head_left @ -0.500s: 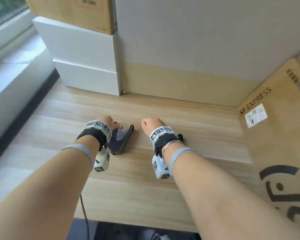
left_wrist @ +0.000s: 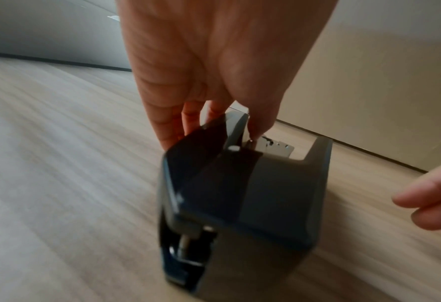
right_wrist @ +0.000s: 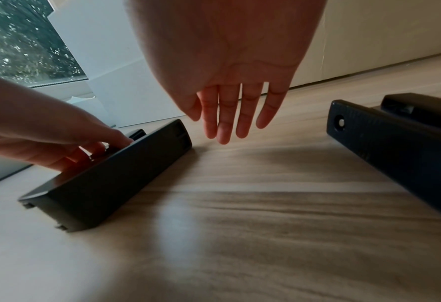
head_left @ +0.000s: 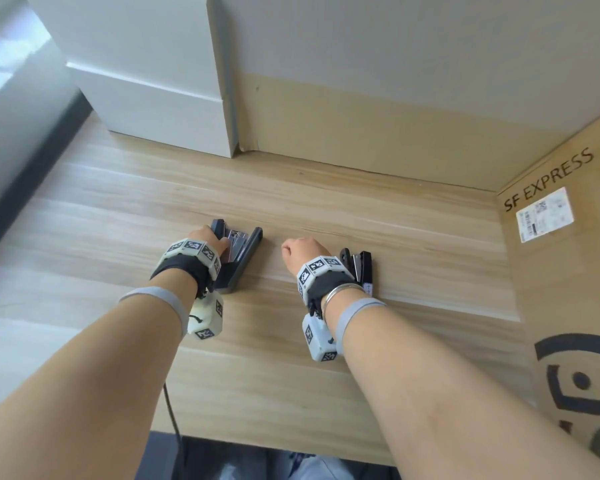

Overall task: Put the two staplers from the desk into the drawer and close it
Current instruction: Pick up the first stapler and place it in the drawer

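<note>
A dark grey stapler (head_left: 243,254) (left_wrist: 253,194) (right_wrist: 116,175) lies on its side on the wooden desk (head_left: 326,358), its jaws spread open. My left hand (head_left: 205,239) (left_wrist: 208,81) pinches its upper arm between thumb and fingers. A smaller black stapler (head_left: 361,268) (right_wrist: 394,139) lies on the desk just right of my right wrist. My right hand (head_left: 300,249) (right_wrist: 229,114) hovers over the desk between the two staplers, fingers straight and pointing down, holding nothing. No drawer is in view.
White boxes (head_left: 146,81) stand at the back left, with a big cardboard box (head_left: 378,126) against them. An SF Express carton (head_left: 568,289) walls off the right side. The desk's front edge (head_left: 257,445) is near my body, and a window ledge (head_left: 14,116) runs along the left.
The head view has shifted, and the black stapler now shows beside my right wrist, where the wrist hid it before. My left hand stays at the grey stapler.
</note>
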Demonstrator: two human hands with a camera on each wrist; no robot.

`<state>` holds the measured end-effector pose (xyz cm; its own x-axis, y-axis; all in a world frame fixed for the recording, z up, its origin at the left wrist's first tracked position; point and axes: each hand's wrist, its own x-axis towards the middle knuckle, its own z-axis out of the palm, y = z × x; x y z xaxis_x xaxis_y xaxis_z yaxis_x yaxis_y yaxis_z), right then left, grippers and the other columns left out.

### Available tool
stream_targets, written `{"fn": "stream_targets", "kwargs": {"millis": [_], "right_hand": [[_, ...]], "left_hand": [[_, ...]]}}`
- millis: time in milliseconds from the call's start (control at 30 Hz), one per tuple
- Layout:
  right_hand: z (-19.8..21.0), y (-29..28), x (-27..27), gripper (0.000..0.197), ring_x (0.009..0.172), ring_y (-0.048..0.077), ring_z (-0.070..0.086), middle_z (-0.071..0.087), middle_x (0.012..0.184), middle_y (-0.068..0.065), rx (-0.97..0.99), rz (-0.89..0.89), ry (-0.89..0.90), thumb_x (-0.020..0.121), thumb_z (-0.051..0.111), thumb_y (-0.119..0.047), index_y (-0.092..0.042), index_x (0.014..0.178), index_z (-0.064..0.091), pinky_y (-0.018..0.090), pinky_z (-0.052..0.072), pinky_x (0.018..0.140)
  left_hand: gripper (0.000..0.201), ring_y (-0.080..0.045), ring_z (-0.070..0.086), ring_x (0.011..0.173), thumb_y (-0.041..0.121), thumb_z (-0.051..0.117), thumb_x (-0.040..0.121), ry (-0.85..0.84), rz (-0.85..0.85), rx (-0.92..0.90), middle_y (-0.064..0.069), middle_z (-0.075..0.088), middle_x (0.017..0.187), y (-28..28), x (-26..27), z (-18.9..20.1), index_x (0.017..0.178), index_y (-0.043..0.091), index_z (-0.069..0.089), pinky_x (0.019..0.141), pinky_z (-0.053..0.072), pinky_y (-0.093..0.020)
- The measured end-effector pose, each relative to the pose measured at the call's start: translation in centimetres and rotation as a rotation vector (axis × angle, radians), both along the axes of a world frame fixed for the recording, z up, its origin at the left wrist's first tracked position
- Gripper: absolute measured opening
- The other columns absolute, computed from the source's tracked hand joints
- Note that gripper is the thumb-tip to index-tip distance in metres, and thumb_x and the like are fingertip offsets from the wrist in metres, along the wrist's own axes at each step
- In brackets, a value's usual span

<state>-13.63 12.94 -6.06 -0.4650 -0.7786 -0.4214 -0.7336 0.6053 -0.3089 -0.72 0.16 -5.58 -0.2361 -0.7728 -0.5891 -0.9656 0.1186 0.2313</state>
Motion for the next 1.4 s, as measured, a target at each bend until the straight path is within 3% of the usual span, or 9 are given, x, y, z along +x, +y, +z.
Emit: {"fn": "stream_targets", "kwargs": {"millis": [167,266,400,533,766,833,966,1099,1399], "right_hand": [[-0.2,0.2,0.1,0.034,0.103,0.032,0.062,0.070,0.109,0.012,-0.006,0.045,0.011,0.097,0.035,-0.018,-0.015,0.111,0.066,0.033,0.048,0.080],[-0.2,0.4,0.2,0.034,0.106,0.031,0.062,0.070,0.112,0.011,-0.005,0.073,0.024,0.097,0.036,-0.019,-0.015,0.113,0.066,0.033,0.048,0.083],[-0.5,1.0,0.5,0.035,0.106,0.031,0.062,0.069,0.113,0.011,0.016,0.106,0.038,0.098,0.035,-0.020,-0.016,0.115,0.065,0.032,0.047,0.082],[-0.9,1.6,1.0,0.035,0.107,0.032,0.061,0.067,0.116,0.012,0.048,0.130,0.031,0.098,0.034,-0.021,-0.016,0.119,0.062,0.034,0.048,0.085],[-0.7,2.1,3.2,0.036,0.104,0.034,0.062,0.067,0.114,0.013,0.073,0.148,0.046,0.098,0.033,-0.023,-0.016,0.119,0.062,0.034,0.047,0.079],[-0.5,2.0,4.5,0.035,0.103,0.034,0.062,0.067,0.113,0.012,0.074,0.149,0.046,0.097,0.033,-0.021,-0.016,0.117,0.062,0.032,0.045,0.076],[-0.1,1.7,8.4,0.035,0.107,0.033,0.061,0.067,0.114,0.012,0.086,0.176,0.058,0.096,0.035,-0.018,-0.016,0.116,0.064,0.034,0.046,0.082],[0.2,1.4,13.0,0.035,0.113,0.033,0.059,0.066,0.121,0.009,0.086,0.202,0.083,0.094,0.037,-0.018,-0.017,0.118,0.063,0.034,0.046,0.088],[-0.6,0.6,22.4,0.039,0.129,0.029,0.044,0.050,0.138,0.007,0.038,0.213,0.138,0.096,0.037,-0.018,-0.018,0.131,0.054,0.037,0.036,0.104]], "left_hand": [[0.045,-0.039,0.058,0.112,0.025,0.048,0.091,0.048,0.079,-0.008,-0.026,0.059,0.122,0.9,-0.4,0.3,0.125,-0.004,0.042,0.084,0.044,-0.040],[0.049,-0.038,0.059,0.110,0.029,0.051,0.091,0.094,0.132,0.004,-0.025,0.060,0.121,1.3,-0.1,0.2,0.126,-0.003,0.039,0.077,0.040,-0.039],[0.051,-0.035,0.061,0.106,0.035,0.057,0.086,0.161,0.132,-0.008,-0.022,0.063,0.118,2.0,0.5,0.0,0.122,0.000,0.046,0.080,0.046,-0.037],[0.056,-0.033,0.061,0.105,0.036,0.068,0.078,0.195,0.070,-0.025,-0.019,0.064,0.115,2.7,0.7,0.1,0.119,0.001,0.050,0.075,0.041,-0.032],[0.044,-0.024,0.053,0.082,0.035,0.070,0.074,0.261,0.039,-0.087,-0.007,0.056,0.091,3.6,3.1,0.6,0.103,0.007,0.050,0.076,0.045,-0.033],[0.038,-0.024,0.051,0.081,0.033,0.069,0.075,0.273,0.043,-0.083,-0.008,0.056,0.093,3.7,4.8,0.8,0.094,0.012,0.044,0.073,0.042,-0.032],[0.044,-0.027,0.055,0.086,0.033,0.069,0.076,0.285,0.077,-0.081,-0.008,0.055,0.094,3.9,9.4,2.0,0.106,0.006,0.051,0.076,0.046,-0.035],[0.036,-0.025,0.056,0.082,0.038,0.069,0.075,0.282,0.108,-0.094,-0.006,0.058,0.089,4.4,15.2,3.4,0.091,0.013,0.048,0.071,0.045,-0.032],[0.027,-0.024,0.053,0.081,0.018,0.067,0.074,0.251,0.280,-0.104,-0.006,0.058,0.088,7.2,30.7,4.6,0.097,0.012,0.056,0.072,0.039,-0.028]]}}
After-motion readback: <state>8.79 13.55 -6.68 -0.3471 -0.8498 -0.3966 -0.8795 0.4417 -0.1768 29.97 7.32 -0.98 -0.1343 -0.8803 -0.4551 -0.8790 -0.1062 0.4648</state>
